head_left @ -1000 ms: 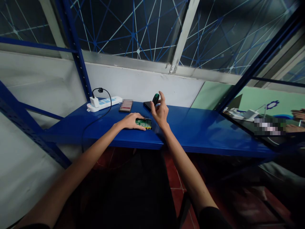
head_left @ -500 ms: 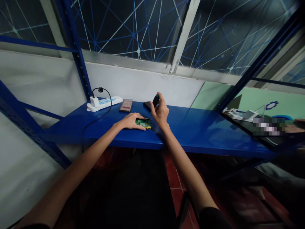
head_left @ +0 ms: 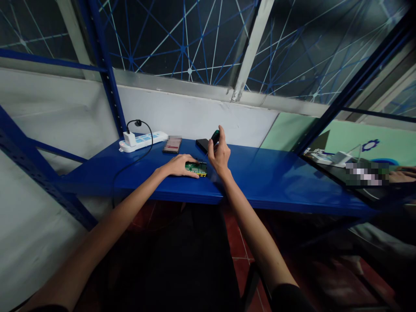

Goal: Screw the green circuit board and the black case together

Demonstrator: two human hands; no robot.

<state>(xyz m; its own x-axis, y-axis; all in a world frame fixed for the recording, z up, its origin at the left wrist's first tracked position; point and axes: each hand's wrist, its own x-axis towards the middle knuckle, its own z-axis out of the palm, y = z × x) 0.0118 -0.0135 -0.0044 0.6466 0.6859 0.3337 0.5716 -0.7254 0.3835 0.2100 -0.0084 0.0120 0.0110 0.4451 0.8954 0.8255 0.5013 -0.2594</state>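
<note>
My left hand [head_left: 178, 165] is closed around the left part of a green circuit board [head_left: 196, 167] lying on the blue table, fingers along its far edge and thumb along its near edge. Yellow parts show at the board's near right corner. Just right of the board, my right hand [head_left: 220, 155] is raised a little, gripping a screwdriver [head_left: 215, 137] with a dark green and black handle. The screwdriver leans, its handle up and its thin shaft pointing down toward the board; I cannot tell whether the tip touches anything. Behind it lies a flat black object [head_left: 202, 144].
A white power strip [head_left: 143, 139] with a plugged-in adapter and black cable stands at the back left. Beside it lies a small flat rectangular device [head_left: 172, 144]. At far right, another person's hand [head_left: 402, 175] is near a black mat [head_left: 338, 173]. Blue posts frame the table [head_left: 260, 173].
The screwdriver's handle has tipped slightly to the right, and the right index finger stands straighter. My left hand and the board have stayed in place.
</note>
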